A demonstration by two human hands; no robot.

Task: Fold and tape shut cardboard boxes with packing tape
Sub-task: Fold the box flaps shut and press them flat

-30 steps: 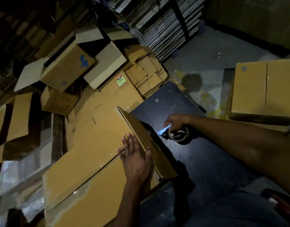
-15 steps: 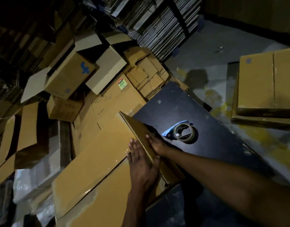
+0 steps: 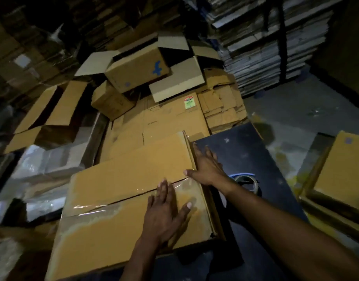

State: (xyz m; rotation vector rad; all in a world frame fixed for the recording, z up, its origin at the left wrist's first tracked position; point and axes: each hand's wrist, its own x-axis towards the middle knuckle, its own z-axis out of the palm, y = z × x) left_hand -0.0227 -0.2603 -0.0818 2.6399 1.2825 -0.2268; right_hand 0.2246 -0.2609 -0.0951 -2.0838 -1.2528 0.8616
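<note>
A large brown cardboard box [image 3: 121, 179] lies in front of me, its two top flaps closed with clear tape along the seam. My left hand [image 3: 166, 207] lies flat on the near flap beside the seam, fingers spread. My right hand [image 3: 207, 167] presses with straight fingers on the box's right edge, thumb on the top at the seam. A tape roll with a blue dispenser [image 3: 245, 180] rests on the dark table [image 3: 276, 199] just right of my right wrist, partly hidden by it.
Open and flattened cardboard boxes [image 3: 138, 69] are piled behind the box. Stacks of flat cardboard sheets [image 3: 266, 47] stand at the back right. Another closed brown box [image 3: 341, 171] sits at the right. Plastic-wrapped bundles [image 3: 42, 171] lie at the left.
My right hand let go of the tape dispenser on the table and moved left to the box's right edge. The raised right flap has come down. My left hand stayed on the top.
</note>
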